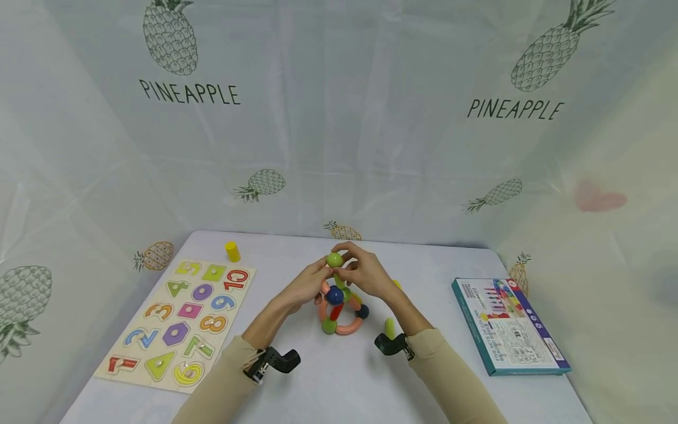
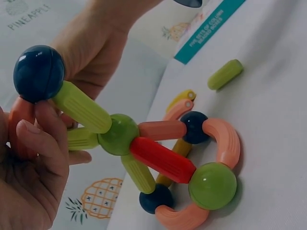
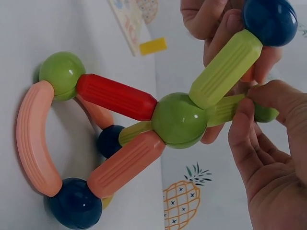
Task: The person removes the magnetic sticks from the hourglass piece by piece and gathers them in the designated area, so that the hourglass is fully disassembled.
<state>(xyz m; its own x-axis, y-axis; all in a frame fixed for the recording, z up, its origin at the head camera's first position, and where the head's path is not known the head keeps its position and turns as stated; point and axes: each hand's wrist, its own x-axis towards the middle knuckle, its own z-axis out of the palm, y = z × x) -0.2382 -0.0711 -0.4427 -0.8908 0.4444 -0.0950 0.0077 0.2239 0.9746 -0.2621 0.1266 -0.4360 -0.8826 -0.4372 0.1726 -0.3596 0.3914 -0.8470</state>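
Note:
A toy structure of balls and rods stands on the table. Salmon curved rods (image 3: pixel 34 139), dark blue balls (image 3: pixel 76 203) and a green ball (image 2: pixel 212 186) form its base. A red rod (image 2: pixel 163 160) and other straight rods rise to a central green ball (image 3: pixel 179 120). My left hand (image 1: pixel 307 285) grips a salmon rod (image 2: pixel 21 127) joined to the upper dark blue ball (image 2: pixel 39 73). Fingertips of my right hand (image 1: pixel 368 272) pinch a light green rod (image 3: pixel 225 110) near the top green ball (image 1: pixel 334 259). Part of that ball hides behind fingers in the right wrist view.
A number-and-shape puzzle board (image 1: pixel 198 294) lies left, with a yellow cylinder (image 1: pixel 232 252) behind it. A boxed set (image 1: pixel 508 327) lies right. A loose light green rod (image 2: pixel 225 74) and a yellow curved rod (image 2: pixel 183 97) lie beyond the structure in the left wrist view.

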